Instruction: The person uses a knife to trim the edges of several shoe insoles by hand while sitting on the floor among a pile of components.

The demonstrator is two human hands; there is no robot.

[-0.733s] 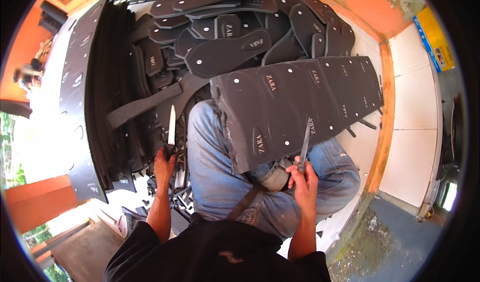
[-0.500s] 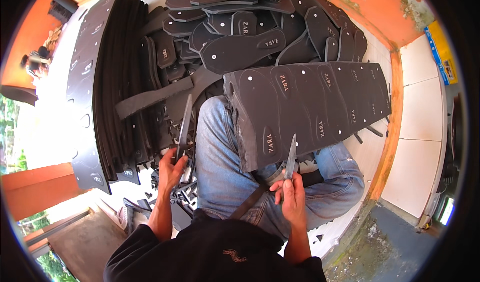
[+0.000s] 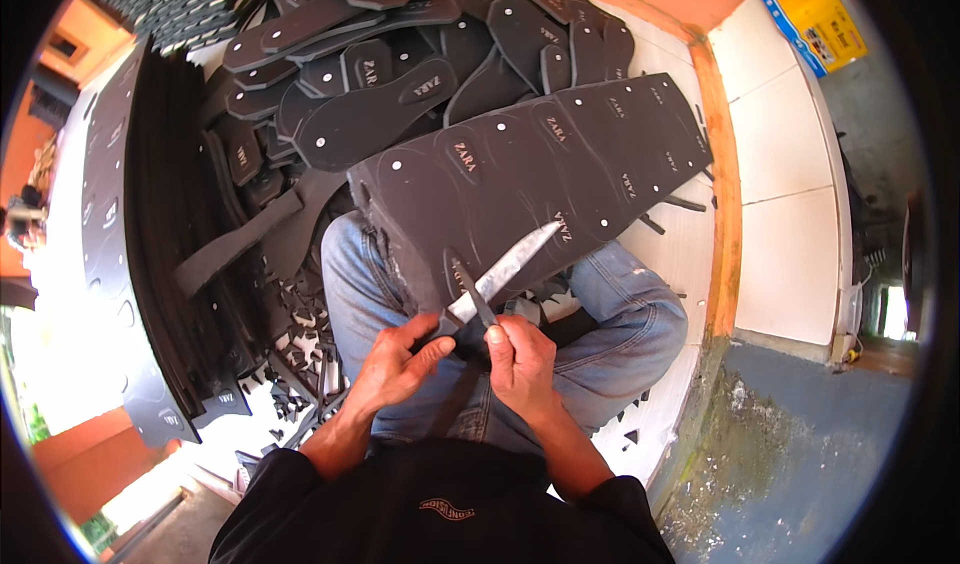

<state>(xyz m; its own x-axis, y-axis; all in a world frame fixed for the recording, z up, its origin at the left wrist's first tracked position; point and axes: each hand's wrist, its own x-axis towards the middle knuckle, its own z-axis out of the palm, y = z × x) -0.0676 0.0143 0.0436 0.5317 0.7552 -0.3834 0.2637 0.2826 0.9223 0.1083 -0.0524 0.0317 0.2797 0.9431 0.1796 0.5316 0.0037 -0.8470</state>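
Left hand [image 3: 395, 364] was clenched round the dark handle of a long bright steel knife [image 3: 505, 269], blade angled up and to the right, tip over the big dark foam sheet stamped with sandal-sole outlines [image 3: 530, 179]. Right hand [image 3: 520, 364] pinched a thin dark rod-like blade [image 3: 472, 292] between thumb and fingers, and it crossed the steel knife just above the hands, the two touching or very nearly so; could not tell exactly. Both hands were near each other over the lap, above blue denim jeans [image 3: 620, 314], person seated cross-legged. The foam sheet leaned against the knees and ran up and right toward the orange-painted kerb [image 3: 725, 214]. Beyond it lay a heap of cut-out dark sole pieces with white dots [image 3: 390, 114]; a stack of punched-out dark sheets [image 3: 160, 224] stood on the left, and small offcut scraps [image 3: 300, 349] were scattered by the left knee. Risk, as a judgement: the two edges were crossed close to bare fingers, so a slip of either one could nick the right thumb or the left knuckles. The knife tip pointed at the sheet and sat above the thigh, so a jerk could gouge the foam or drop the blade onto the leg. The sheet was only propped and might slide.
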